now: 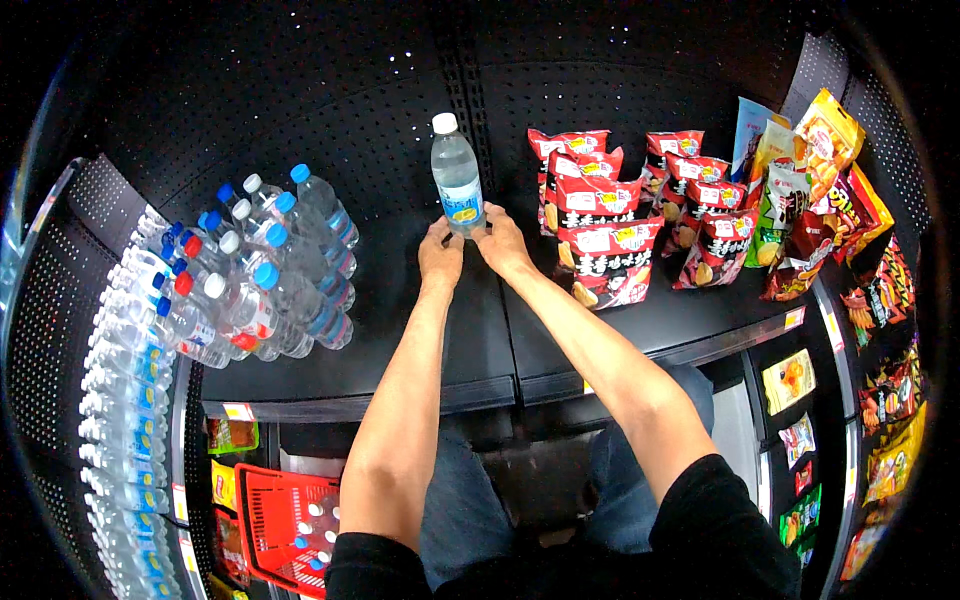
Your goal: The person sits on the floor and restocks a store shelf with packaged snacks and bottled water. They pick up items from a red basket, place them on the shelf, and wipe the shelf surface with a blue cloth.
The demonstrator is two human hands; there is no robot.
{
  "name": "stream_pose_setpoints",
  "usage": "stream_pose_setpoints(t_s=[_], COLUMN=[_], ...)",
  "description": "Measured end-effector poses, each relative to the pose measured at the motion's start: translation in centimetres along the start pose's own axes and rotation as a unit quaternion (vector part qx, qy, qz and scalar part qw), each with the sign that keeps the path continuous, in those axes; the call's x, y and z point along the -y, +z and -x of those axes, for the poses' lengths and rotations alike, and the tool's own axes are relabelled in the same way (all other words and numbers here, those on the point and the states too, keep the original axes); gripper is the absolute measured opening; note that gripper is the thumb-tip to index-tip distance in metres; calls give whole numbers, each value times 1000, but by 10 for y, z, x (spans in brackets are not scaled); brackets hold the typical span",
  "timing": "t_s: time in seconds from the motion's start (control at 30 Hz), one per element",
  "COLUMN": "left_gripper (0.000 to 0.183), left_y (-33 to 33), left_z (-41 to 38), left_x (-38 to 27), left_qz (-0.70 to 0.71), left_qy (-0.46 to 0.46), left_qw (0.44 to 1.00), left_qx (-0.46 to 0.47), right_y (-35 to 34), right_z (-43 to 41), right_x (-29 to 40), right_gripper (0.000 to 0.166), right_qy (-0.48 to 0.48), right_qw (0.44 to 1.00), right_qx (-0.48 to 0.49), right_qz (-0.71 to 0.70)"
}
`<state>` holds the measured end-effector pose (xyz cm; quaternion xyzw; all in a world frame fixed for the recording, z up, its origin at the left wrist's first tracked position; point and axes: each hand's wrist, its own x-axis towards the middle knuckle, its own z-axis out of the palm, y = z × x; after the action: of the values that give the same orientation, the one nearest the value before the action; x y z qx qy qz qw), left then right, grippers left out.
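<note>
A clear plastic drink bottle with a white cap and a blue and yellow label stands upright toward the back of the black metal shelf. My left hand holds it low on its left side, and my right hand holds it on the right. Its base is partly hidden by my fingers and thumbs. Left of my hands are rows of clear bottles with blue, white and red caps. To the right stand red snack bags in two groups.
A perforated black back panel rises behind the bottle. More snack packets stand at the far right. A red shopping basket with several bottles sits below left. Many labelled bottles line the left side.
</note>
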<state>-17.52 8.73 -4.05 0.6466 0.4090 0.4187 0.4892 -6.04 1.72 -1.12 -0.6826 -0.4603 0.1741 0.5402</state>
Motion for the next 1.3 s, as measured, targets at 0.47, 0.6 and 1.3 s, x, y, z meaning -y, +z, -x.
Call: stream_pose_setpoints(t_s=[0.47,0.6,1.3], left_gripper=[54,56,38], left_y=[8,8,-56], left_z=[-5,-1,76], left_x=[-4,-16,-120], left_qz=[33,26,43], left_qy=[10,6,79], left_qw=[999,999,994], left_qx=[41,33,61], right_y=[-4,-6,-117], right_z=[-9,-9,177], right_x=[6,10,62], right_gripper=[53,53,26], right_qy=[6,3,11], right_qw=[1000,1000,919], right_qx=[-15,-10,388], right_qz=[-3,4,-76])
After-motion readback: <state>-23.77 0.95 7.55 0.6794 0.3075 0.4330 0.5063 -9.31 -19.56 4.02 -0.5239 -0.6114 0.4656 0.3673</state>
